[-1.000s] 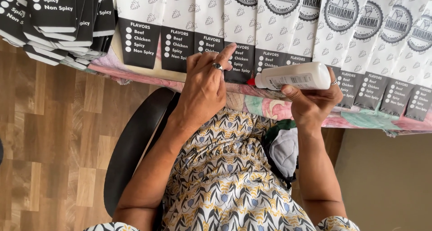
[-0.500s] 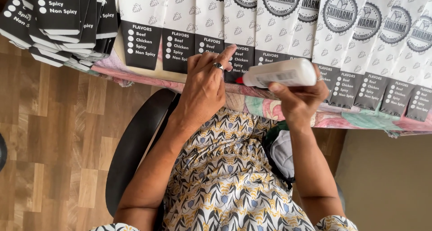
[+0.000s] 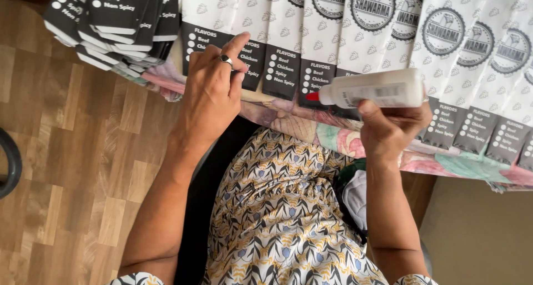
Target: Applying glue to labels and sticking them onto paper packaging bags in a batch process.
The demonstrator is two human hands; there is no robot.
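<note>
Left of the glue bottle, the left hand presses fingers flat on a printed paper sleeve at the counter edge, as before. The right hand grips the bottle, now leveled: long axis horizontal, red nozzle pointing left toward the sleeves' lower flaps.

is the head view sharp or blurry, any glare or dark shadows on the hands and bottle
Head view: sharp overall, no motion blur on the left hand or right hand; soft even daylight, no strong glare on the white bottle; only mild shadow under the table edge; paper sleeves stay crisp.
</note>
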